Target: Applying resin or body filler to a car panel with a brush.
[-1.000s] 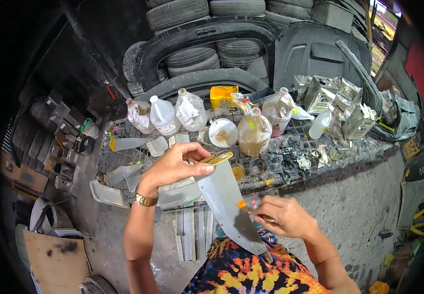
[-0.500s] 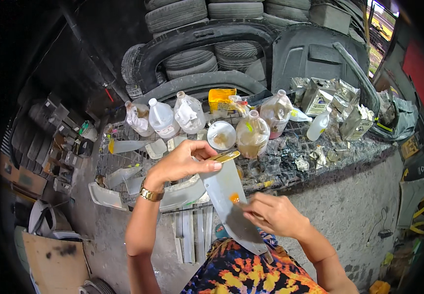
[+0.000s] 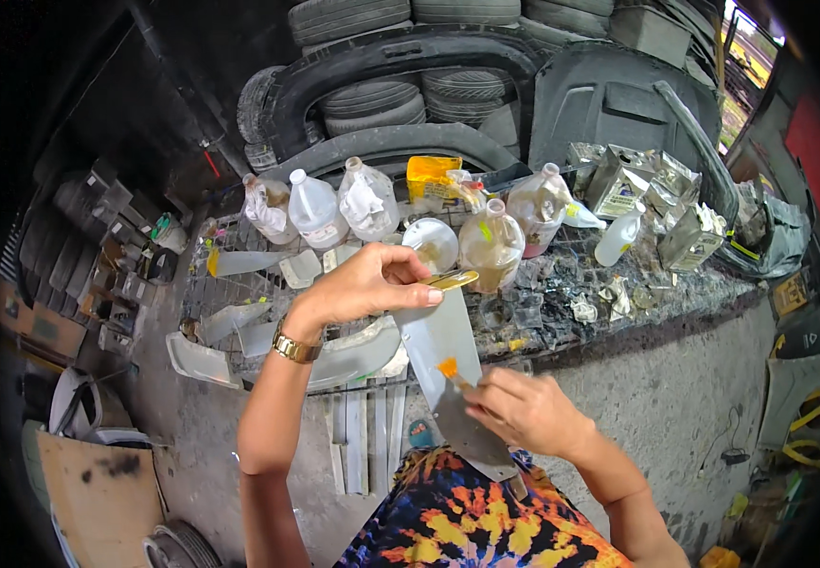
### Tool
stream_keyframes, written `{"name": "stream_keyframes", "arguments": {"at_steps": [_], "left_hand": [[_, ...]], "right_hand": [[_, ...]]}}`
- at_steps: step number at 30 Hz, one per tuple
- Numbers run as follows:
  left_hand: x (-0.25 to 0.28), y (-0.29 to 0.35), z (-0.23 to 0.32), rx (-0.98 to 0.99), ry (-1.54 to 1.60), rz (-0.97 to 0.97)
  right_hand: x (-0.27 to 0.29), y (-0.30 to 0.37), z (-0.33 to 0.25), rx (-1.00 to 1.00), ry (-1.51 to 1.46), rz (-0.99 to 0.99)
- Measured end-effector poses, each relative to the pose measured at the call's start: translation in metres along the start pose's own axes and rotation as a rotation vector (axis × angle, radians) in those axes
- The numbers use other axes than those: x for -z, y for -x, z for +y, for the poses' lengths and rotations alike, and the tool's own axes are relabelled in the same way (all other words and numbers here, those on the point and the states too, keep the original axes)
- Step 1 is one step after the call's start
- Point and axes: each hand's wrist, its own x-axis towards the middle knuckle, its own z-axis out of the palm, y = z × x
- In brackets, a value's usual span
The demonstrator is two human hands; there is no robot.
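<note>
In front of me a long, slightly curved grey panel (image 3: pixel 436 346) slants down, its lower end by my patterned clothing. Its far end has a glossy amber-yellow tip (image 3: pixel 453 279). My left hand (image 3: pixel 363 289), with a gold watch at the wrist, pinches that end between thumb and fingers. My right hand (image 3: pixel 528 412) is closed around the handle of what looks like a small brush (image 3: pixel 448 367) with an orange end. That orange end lies over the panel's middle; whether it touches the surface I cannot tell. The right hand's shadow darkens the panel's lower half.
Beyond my hands stands a grimy grid-topped table (image 3: pixel 609 322). It bears plastic jugs (image 3: pixel 317 213), a white tub (image 3: pixel 429 244), a squeeze bottle (image 3: pixel 620 237), metal cans (image 3: pixel 694 241) and loose grey pieces (image 3: pixel 204 360). Stacked tires (image 3: pixel 372 109) rise behind. Grey strips (image 3: pixel 358 445) lie below the table's front edge.
The orange brush end has shifted slightly up and left along the panel, and the right hand with it. My left hand keeps its pinch on the panel's far end, now a little higher in view.
</note>
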Motion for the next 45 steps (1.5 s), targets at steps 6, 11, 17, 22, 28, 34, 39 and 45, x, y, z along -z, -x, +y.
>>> {"name": "stream_keyframes", "arguments": {"at_steps": [6,11,17,22,28,34,39,45], "left_hand": [[-0.002,0.001,-0.002,-0.061,0.036,0.036],[-0.005,-0.002,0.002,-0.019,0.037,0.017],[-0.005,-0.006,-0.002,-0.012,0.008,-0.013],[-0.008,-0.004,-0.001,-0.052,0.066,0.028],[-0.006,-0.004,0.0,-0.032,0.042,0.032],[-0.01,-0.005,0.004,0.009,-0.003,0.023],[-0.015,-0.001,0.003,-0.003,0.035,0.009],[-0.018,0.003,0.008,0.019,0.051,0.016]], "right_hand": [[0.033,0.009,-0.001,-0.098,-0.279,-0.287],[0.033,-0.022,0.016,-0.165,-0.335,-0.255],[0.005,-0.038,0.022,-0.098,-0.202,0.049],[0.001,-0.022,0.022,-0.027,0.031,0.167],[0.015,0.024,0.01,-0.084,-0.072,-0.122],[0.042,0.035,0.015,-0.145,-0.378,-0.277],[0.032,0.006,0.034,-0.234,-0.37,-0.191],[0.014,0.002,0.033,-0.098,-0.103,0.27]]}}
